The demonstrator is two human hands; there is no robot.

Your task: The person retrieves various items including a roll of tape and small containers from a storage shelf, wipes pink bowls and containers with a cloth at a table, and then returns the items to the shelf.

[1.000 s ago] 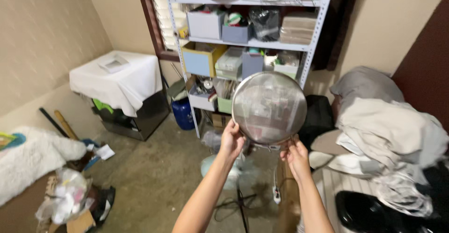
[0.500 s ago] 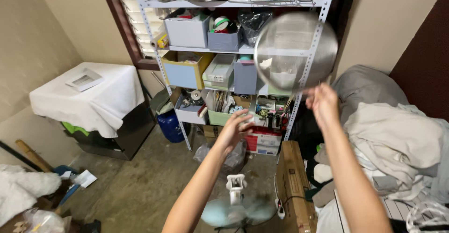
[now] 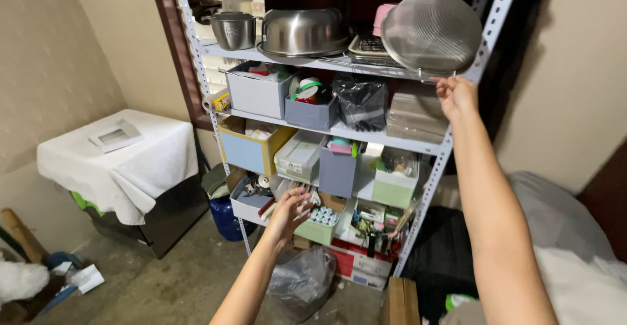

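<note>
1. Your left hand (image 3: 290,211): nearest to you, low and out in front, fingers spread and slack, holding nothing. It hangs in the air before the lower tiers.

2. Crumpled grey plastic bag (image 3: 304,279): on the floor, below your left hand.

3. Green tray of small white tubes (image 3: 323,224): just right of your left hand's fingertips and apart from them.

4. Your right hand (image 3: 457,96): raised well above your left, arm stretched out, fingertips pinched on the bottom edge of item 5 at the lip of the upper tier.

5. Round fine-mesh metal sieve with a steel rim (image 3: 431,32): directly above your right hand, standing tilted on edge on the upper tier, leaning back against the things behind it.

6. White slotted-steel shelf rack (image 3: 450,143): its front post runs down just below your right hand.

7. Black plastic bag (image 3: 361,101): one tier down, left of your right hand.

8. Large upturned stainless-steel bowl (image 3: 304,31): same tier as the sieve, further left.

Step in hand, as judged: seating the sieve on its tier. The next move calls for checking that the rim rests steady before your pinch opens, since a sieve on edge could roll or tip forward off the lip.
</note>
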